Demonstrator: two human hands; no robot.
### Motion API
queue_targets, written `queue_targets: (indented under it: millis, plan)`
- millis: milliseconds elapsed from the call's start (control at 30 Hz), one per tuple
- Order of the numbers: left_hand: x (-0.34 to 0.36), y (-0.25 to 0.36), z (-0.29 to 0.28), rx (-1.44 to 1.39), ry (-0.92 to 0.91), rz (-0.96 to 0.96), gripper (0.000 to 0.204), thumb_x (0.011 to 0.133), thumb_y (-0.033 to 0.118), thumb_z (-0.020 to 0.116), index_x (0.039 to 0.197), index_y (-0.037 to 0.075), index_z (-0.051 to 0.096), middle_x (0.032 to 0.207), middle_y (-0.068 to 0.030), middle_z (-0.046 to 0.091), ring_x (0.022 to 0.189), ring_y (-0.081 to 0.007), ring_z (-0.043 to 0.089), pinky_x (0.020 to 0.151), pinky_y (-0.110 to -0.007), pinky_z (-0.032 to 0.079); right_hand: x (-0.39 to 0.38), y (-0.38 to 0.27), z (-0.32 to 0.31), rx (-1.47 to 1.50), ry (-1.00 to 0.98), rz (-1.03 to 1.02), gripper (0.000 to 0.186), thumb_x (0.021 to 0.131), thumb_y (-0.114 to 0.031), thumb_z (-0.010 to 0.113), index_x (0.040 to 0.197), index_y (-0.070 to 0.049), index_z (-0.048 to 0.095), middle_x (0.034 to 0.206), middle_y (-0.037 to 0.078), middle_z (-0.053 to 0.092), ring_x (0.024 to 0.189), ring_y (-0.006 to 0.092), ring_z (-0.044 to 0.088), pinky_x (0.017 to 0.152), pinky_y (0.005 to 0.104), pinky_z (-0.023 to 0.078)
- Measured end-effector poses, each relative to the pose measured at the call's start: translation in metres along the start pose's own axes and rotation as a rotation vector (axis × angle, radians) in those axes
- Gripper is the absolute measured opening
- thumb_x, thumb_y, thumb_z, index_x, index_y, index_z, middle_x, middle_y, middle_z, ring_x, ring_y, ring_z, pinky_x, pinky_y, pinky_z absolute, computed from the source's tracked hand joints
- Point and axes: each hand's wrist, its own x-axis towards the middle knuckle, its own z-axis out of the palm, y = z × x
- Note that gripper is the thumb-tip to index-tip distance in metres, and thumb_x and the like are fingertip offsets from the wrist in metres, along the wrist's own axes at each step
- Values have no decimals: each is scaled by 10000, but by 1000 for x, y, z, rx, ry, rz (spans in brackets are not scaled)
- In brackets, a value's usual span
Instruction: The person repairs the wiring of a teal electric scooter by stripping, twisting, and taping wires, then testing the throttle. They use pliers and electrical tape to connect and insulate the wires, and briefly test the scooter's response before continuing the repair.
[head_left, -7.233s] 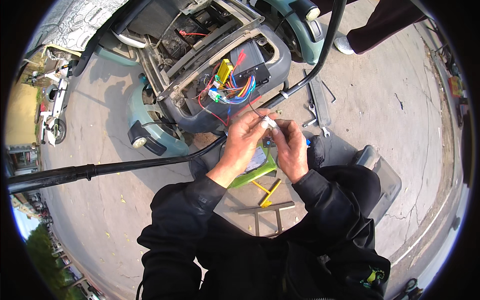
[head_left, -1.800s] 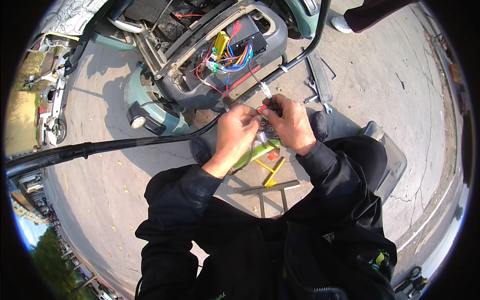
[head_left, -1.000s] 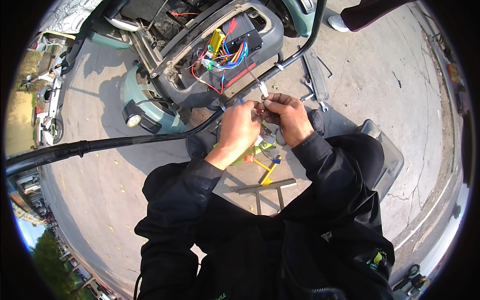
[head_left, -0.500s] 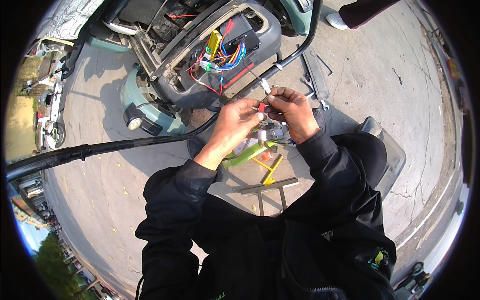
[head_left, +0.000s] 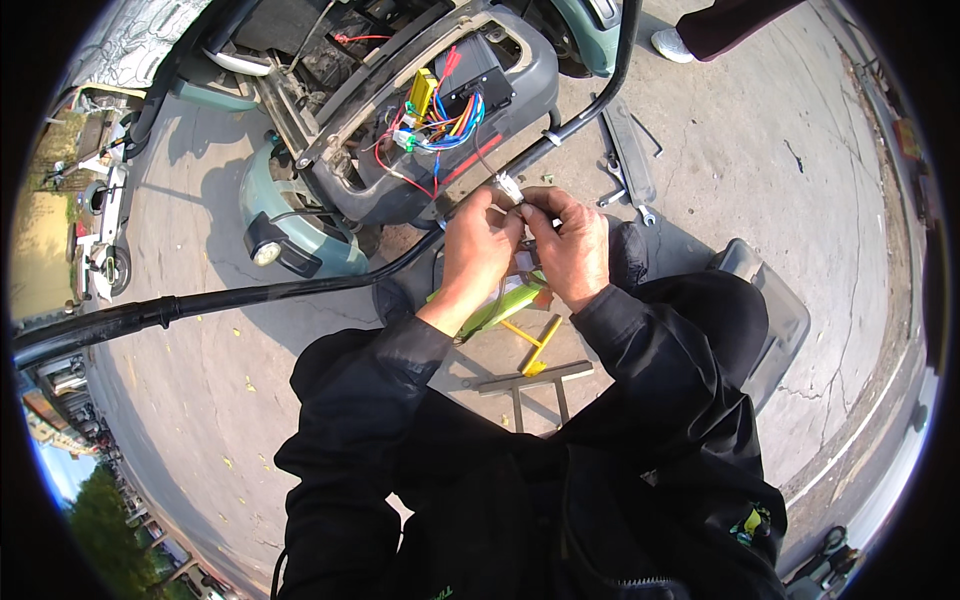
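Observation:
My left hand [head_left: 476,250] and my right hand [head_left: 568,243] meet in front of the grey vehicle body [head_left: 365,200], fingertips pinched together on thin wiring just below a white connector [head_left: 508,188]. The exact piece between the fingers is mostly hidden. A dark lead runs from the connector up to the bundle of coloured wires [head_left: 458,130] beside a yellow component [head_left: 421,92] and a black box [head_left: 492,92]. Under my hands lie a green item [head_left: 505,298], a yellow T-shaped tool [head_left: 541,344] and a dark metal frame [head_left: 535,379].
A black tube [head_left: 220,297] curves across between me and the vehicle. Wrenches and a long bar [head_left: 625,150] lie on the pavement [head_left: 760,160] at the right. A grey plastic case [head_left: 775,345] is by my right knee. Another person's shoe [head_left: 672,43] stands at top right; a white scooter [head_left: 105,262] is at far left.
My hands have drawn closer together and nearer the white connector, which has shifted slightly left. The red piece seen between my fingers earlier is now hidden.

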Motion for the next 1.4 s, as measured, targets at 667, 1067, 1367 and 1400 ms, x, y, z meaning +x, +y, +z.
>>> queue_targets:
  millis: [667, 1067, 1367, 1400]
  plan:
    - [15, -1, -12, 243, -364, -30, 248, 984, 176, 612, 1060, -36, 715, 873, -107, 743, 784, -166, 699, 708, -351, 537, 28, 25, -4, 708, -3, 314, 145, 961, -7, 622, 1094, 35, 662, 909, 86, 708, 749, 127, 657, 646, 240, 502]
    - [10, -18, -1, -234, -192, -115, 211, 980, 81, 627, 1025, -104, 718, 869, -88, 725, 737, -96, 630, 642, -274, 500, 17, 22, 4, 619, -155, 282, 119, 975, 0, 623, 1085, 41, 644, 948, 94, 713, 839, 138, 682, 783, 261, 558]
    - [12, -15, -11, -618, -236, -328, 176, 1005, 74, 543, 1012, -35, 681, 883, -63, 679, 759, -116, 633, 685, -265, 505, 20, 21, -8, 711, -325, 378, 144, 961, 26, 602, 1091, 68, 646, 947, 119, 715, 816, 152, 702, 771, 269, 582]
    - [11, -16, -9, -638, -267, -303, 177, 1005, 79, 544, 1004, -34, 681, 878, -61, 677, 765, -112, 632, 695, -265, 504, 22, 22, -9, 677, -248, 389, 145, 961, 25, 602, 1092, 66, 647, 942, 113, 713, 805, 145, 695, 763, 264, 576]
